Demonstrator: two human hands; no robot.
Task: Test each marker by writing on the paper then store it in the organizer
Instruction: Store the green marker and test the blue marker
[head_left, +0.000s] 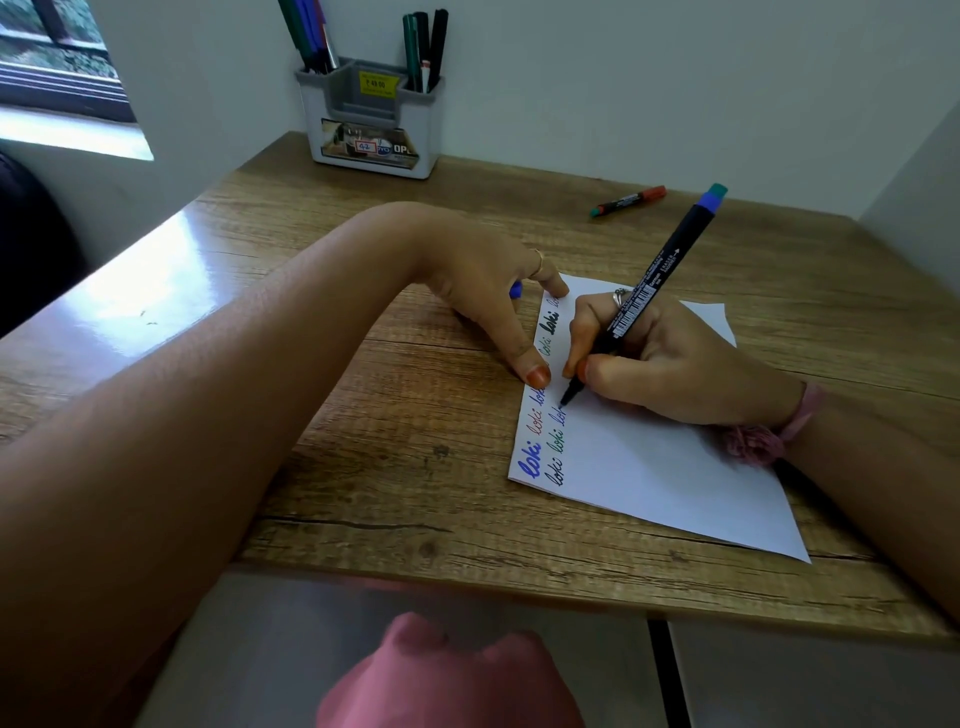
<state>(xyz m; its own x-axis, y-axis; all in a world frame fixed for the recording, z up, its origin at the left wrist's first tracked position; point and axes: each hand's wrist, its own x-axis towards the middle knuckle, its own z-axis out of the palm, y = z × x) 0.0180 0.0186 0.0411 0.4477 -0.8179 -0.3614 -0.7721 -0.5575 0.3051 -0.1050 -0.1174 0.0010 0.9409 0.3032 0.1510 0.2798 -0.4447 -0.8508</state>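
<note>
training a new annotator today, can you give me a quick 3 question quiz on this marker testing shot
1. True or false: the right hand holds the black marker with its tip on the paper.
2. What does the left hand do? A) lifts the organizer B) presses the paper's edge C) caps a pen
3. Fill in: the loose marker lying on the desk has a ___ cap end.

Key: 1 true; 2 B; 3 red. The organizer stands by the wall, already holding markers.
</note>
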